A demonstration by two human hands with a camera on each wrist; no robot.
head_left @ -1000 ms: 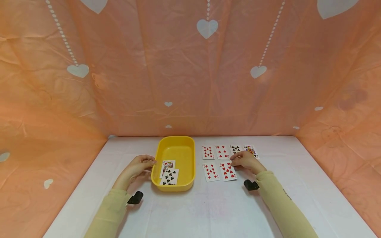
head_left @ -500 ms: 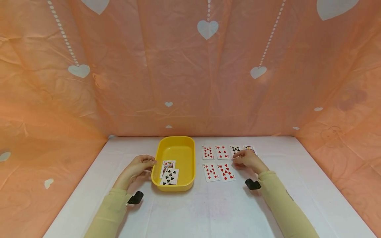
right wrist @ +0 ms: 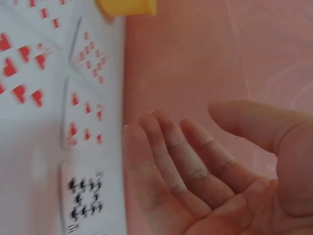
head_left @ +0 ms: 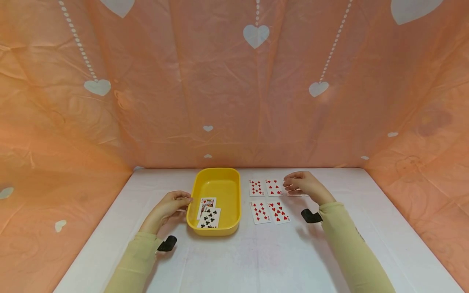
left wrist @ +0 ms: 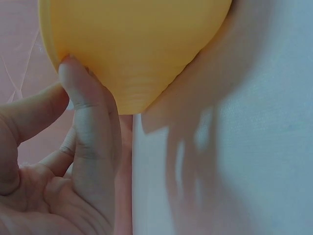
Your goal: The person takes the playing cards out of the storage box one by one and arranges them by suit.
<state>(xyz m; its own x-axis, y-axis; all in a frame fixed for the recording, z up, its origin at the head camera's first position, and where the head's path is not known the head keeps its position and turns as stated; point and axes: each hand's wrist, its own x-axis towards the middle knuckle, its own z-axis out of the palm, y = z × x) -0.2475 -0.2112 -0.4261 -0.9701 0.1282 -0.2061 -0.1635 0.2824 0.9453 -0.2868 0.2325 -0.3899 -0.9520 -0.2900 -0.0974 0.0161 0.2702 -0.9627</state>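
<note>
My left hand point(head_left: 170, 207) pinches the left rim of a yellow tray point(head_left: 220, 188); in the left wrist view, thumb and fingertips meet at the tray's edge point(left wrist: 46, 39). Inside the tray lie a red diamond face card point(head_left: 206, 202) and, overlapping it, a clubs card point(head_left: 209, 218). My right hand point(head_left: 309, 187) hovers over the far row of playing cards, fingers relaxed and holding nothing. It hides most of the clubs card point(right wrist: 85, 198) and the face card at that row's right end. The nine of hearts point(head_left: 279, 213) lies in front of it, beside the nine of diamonds point(head_left: 260, 213).
In the far row, a diamonds card point(head_left: 256, 188) and a hearts card point(head_left: 274, 187) lie face up right of the tray. A white cloth covers the table point(head_left: 256, 260). An orange curtain point(head_left: 234, 101) with white hearts closes off the back and sides.
My right hand slid the nine of hearts left towards the nine of diamonds, let go, then lifted and moved away over the far row. The left hand and tray stayed put.
</note>
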